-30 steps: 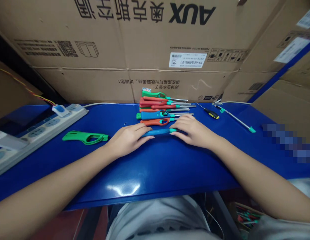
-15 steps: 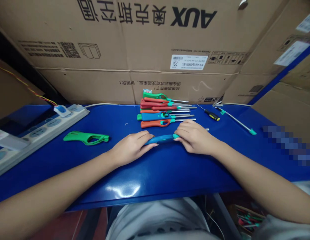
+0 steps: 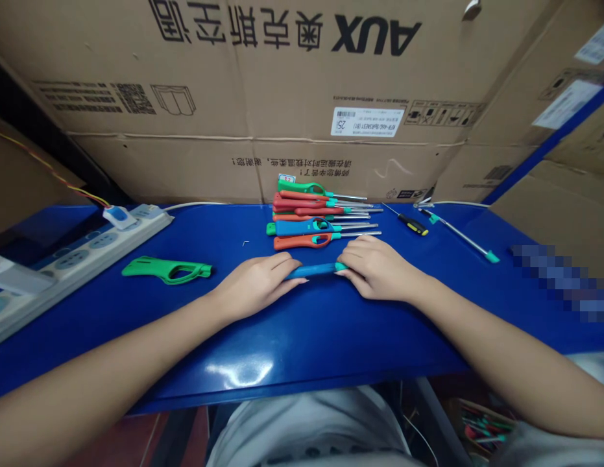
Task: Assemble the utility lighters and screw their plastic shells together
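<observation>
A blue long-nosed gas lighter (image 3: 315, 270) is held level between my two hands, over the front half of the blue table. My left hand (image 3: 263, 280) is closed around its handle end. Fingers of my right hand (image 3: 377, 267) wrap the teal collar and the start of the nozzle, hiding most of the metal tube. Just behind my hands lies a pile of similar lighters in orange, red, blue and green; the orange lighter (image 3: 302, 242) is nearest. To the left of my left hand rests a green lighter casing (image 3: 166, 269) with no metal tube showing.
A white power strip (image 3: 104, 241) runs along the left side. At the back right lie a black-and-yellow screwdriver (image 3: 412, 224) and a loose metal tube (image 3: 464, 239) with teal ends. A big cardboard box (image 3: 282, 97) walls the back. Below right, a box holds more lighters (image 3: 486, 428).
The blue lighter has rolled slightly between my hands, so its trigger opening shows less. Both hands stay in nearly the same place.
</observation>
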`<state>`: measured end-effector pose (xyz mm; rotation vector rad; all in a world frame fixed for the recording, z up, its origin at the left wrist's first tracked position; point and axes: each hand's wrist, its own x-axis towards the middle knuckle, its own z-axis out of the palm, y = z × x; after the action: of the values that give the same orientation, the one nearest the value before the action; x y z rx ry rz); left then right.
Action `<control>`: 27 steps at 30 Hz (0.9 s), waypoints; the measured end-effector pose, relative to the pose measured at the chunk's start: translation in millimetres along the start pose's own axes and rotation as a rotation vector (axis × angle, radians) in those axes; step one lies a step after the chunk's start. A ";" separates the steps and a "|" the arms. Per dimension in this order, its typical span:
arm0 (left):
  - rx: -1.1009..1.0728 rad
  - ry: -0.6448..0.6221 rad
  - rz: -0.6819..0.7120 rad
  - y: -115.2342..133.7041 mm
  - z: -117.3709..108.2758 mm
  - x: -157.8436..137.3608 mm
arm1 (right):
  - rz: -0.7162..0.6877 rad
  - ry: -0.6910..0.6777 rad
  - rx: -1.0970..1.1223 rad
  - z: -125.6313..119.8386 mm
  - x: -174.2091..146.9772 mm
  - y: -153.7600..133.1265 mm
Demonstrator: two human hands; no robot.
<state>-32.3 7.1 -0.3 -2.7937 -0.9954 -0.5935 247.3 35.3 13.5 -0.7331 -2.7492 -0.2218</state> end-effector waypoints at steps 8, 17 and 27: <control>0.029 -0.128 -0.066 -0.8 -5.0 6.3 | 0.156 -0.159 0.166 -13.5 0.1 16.3; -0.020 -0.130 -0.042 -0.6 -6.9 2.2 | 0.658 0.013 -0.032 -16.0 -21.4 74.5; -0.205 -0.107 -0.096 8.5 -5.7 -0.3 | 1.262 -0.080 0.032 -12.6 -62.4 132.6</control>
<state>-29.1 -1.1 5.0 -2.9977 -1.1569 -0.5951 369.2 117.5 15.7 -2.2329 -1.8176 0.1342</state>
